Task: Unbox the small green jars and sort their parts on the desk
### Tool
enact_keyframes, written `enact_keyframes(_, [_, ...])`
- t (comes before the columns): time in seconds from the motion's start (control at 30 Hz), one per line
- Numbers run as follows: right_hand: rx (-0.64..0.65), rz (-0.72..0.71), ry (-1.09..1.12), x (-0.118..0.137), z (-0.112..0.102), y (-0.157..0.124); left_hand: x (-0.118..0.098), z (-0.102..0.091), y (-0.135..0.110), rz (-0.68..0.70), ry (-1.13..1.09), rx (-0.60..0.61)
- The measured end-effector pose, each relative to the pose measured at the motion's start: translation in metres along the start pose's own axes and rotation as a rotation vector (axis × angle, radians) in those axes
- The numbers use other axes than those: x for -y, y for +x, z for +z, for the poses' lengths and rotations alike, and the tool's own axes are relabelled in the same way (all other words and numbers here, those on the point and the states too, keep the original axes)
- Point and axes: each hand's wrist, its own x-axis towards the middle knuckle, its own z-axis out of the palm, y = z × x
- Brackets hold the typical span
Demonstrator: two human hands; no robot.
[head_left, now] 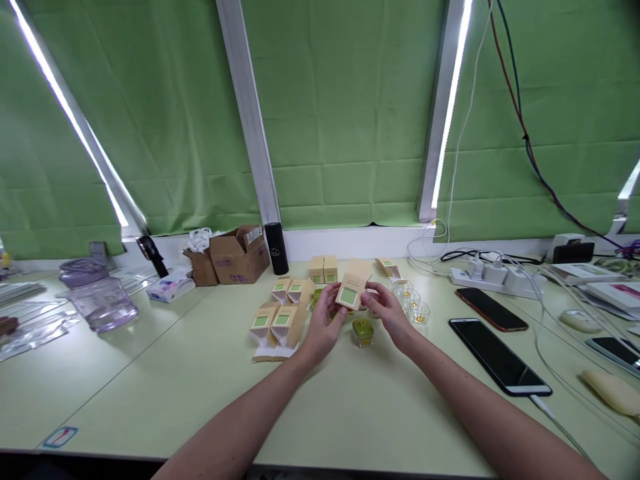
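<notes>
Between my two hands I hold a small kraft paper box [353, 287] with a green window, tilted above the table. My left hand [326, 312] grips its left side, and my right hand [386, 305] pinches its right side. Just below the box stands a green candle in a clear cup [363, 331]. More green candles are partly hidden behind my left hand. Several clear cups with yellow bottoms [414, 303] stand beyond my right hand. To the left lie several flattened kraft boxes [273, 327] with green windows. Two closed kraft boxes [323, 269] stand at the back.
On the right lie a white-framed phone [500, 357] on a cable, a dark phone [491, 309] and a power strip [497, 281]. At left stand a purple-lidded jug [100, 297], a tissue pack [171, 287], a cardboard carton [240, 255] and a black cylinder [277, 248].
</notes>
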Motion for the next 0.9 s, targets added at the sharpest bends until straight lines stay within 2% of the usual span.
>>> enact_keyframes(0.9, [0.048, -0.044, 0.035, -0.015, 0.003, -0.003, 0.0, 0.0, -0.004, 0.063, 0.126, 0.002])
